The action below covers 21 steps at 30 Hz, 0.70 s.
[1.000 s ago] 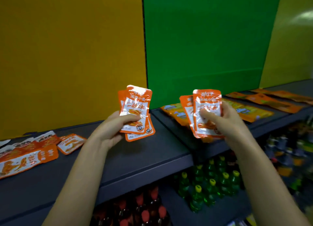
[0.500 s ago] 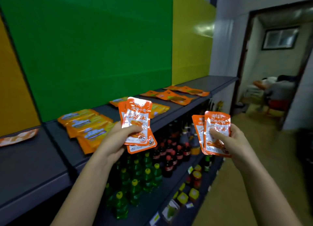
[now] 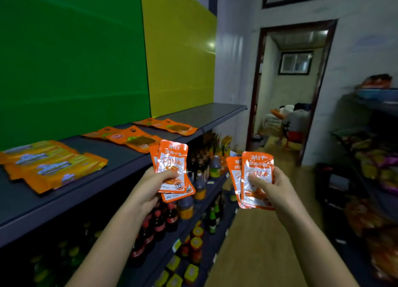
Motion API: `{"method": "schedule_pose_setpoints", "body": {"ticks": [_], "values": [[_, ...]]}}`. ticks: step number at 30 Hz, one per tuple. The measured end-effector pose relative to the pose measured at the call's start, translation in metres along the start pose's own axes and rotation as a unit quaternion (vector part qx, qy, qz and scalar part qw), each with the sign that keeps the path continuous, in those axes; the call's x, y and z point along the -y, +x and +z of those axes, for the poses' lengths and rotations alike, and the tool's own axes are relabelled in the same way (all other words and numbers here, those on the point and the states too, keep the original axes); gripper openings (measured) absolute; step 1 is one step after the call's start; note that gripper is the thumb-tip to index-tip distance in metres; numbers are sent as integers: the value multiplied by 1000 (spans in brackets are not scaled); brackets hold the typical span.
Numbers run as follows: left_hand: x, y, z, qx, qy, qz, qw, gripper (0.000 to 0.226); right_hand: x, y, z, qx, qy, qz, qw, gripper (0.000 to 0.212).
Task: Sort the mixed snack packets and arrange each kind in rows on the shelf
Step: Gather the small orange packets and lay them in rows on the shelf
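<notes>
Two small bunches of the same orange-and-white snack packets, both in the air in front of the shelf, mid-frame. Left bunch [image 3: 172, 170] is in my left hand [image 3: 148, 194]: grip closed round it, thumb pressed across the front low down, fingers behind, about three packets fanned out. Right bunch [image 3: 256, 179], lower centre-right, is in my right hand [image 3: 280, 192]: same grip, thumb on the front packet, at least two packets, exact count unclear. Both are upright with the print facing me, probably so I can check they are one kind before laying them down.

Neither bunch touches the shelf [image 3: 120, 157], which runs from lower left up to centre. Already on it, by kind: yellow packets [image 3: 51, 164] overlapping in a group at left, and flat orange packets [image 3: 137, 139] further along, with a few more beyond. Dark shelf top shows past those at upper centre, so my guess is these go there as their own row, apart from the other kinds.

Under the shelf are bottles [image 3: 170, 215] in rows, not part of this. Doorway [image 3: 288, 93] upper right.

Risk: the foil looks slick, and fanned packets could slip out when I peel them off one at a time.
</notes>
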State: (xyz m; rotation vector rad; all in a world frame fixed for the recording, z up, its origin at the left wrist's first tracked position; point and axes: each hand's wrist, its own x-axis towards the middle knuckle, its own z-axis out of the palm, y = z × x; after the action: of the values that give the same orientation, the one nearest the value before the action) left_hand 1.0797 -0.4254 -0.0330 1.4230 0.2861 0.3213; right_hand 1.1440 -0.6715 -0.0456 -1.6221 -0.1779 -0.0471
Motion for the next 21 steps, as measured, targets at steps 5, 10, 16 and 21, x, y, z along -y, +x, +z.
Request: {"method": "schedule_pose_setpoints", "body": {"ticks": [5, 10, 16, 21], "values": [[13, 79, 48, 18, 6, -1, 1000, 15, -19, 77, -14, -23, -5, -2, 1000, 29], [14, 172, 93, 49, 24, -11, 998, 21, -29, 164, -24, -46, -4, 6, 999, 31], [18, 267, 151, 81, 35, -26, 996, 24, -35, 258, -40, -62, 6, -3, 998, 29], [27, 325, 197, 75, 37, -28, 996, 20, -47, 330, -52, -42, 11, 2, 999, 32]]}}
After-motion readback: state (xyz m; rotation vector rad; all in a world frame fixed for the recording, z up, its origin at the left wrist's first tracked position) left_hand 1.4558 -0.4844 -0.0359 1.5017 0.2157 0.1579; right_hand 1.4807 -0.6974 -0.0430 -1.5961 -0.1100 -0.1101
